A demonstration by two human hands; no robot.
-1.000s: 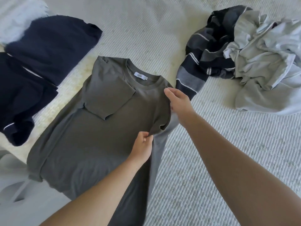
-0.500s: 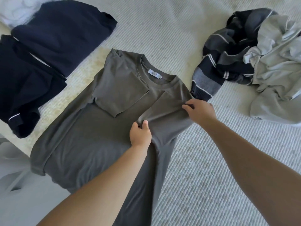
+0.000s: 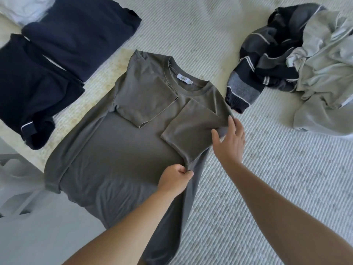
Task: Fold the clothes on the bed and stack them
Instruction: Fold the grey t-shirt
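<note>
T-shirt [image 3: 122, 155], olive, flat on bed [image 3: 248, 188] at frame centre, both sleeves folded in. Left hand [image 3: 174, 180] pinching sleeve hem; right hand [image 3: 229, 142] released, fingers spread on sleeve.

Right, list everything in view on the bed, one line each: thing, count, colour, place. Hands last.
T-shirt: one, olive-grey, flat at the centre of the bed, both sleeves folded in over the chest, white neck label showing.
Folded dark garments: two, navy, side by side at the upper left; the nearer one has a thin white stripe.
White cloth: one, white, top left corner, partly out of frame.
Striped garment: one, navy and grey with white stripes, crumpled at the upper right.
Light grey clothes: a crumpled heap, count unclear, far right, lying partly over the striped garment.
Bedcover: one, ribbed off-white, under everything.
Left hand: pinches the T-shirt's right edge below the folded sleeve.
Right hand: fingers spread, touching the folded right sleeve.
</note>
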